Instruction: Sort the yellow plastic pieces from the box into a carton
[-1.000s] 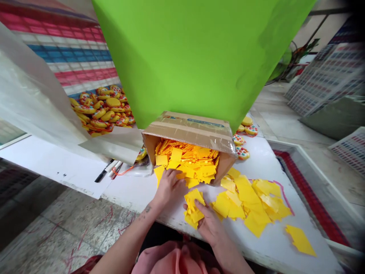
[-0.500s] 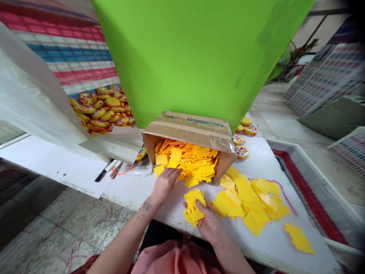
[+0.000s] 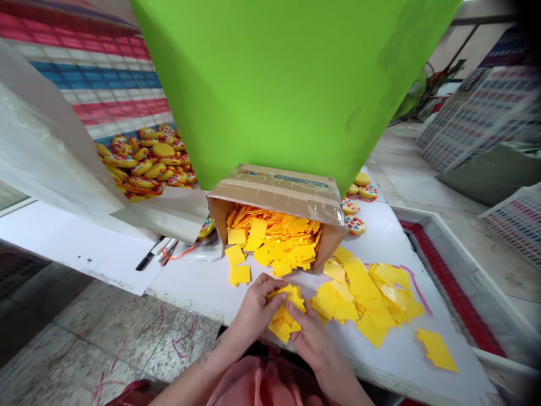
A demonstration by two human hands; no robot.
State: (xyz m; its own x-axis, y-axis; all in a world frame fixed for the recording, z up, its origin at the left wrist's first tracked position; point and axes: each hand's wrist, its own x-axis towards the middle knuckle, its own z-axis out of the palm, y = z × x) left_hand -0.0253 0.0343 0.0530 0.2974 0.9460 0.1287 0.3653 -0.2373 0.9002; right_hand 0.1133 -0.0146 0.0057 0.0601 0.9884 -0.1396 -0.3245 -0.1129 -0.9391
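Yellow pieces point(image 3: 285, 310) between two hands.

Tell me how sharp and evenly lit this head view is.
Head view: both hands, left hand and right hand, and the yellow cards look sharp; daylight is soft, without hard shadows; edges bend and smear from the wide lens; the corners darken.

Left hand point(image 3: 256, 307) and right hand point(image 3: 310, 338) together, fingers curled in a closed grip, forearms angled inward

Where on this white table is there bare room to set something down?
Bare: the table between the cardboard box and the right rim, and left beside the pens. Crowded: the box mouth, the hands' stack, the loose yellow pieces.
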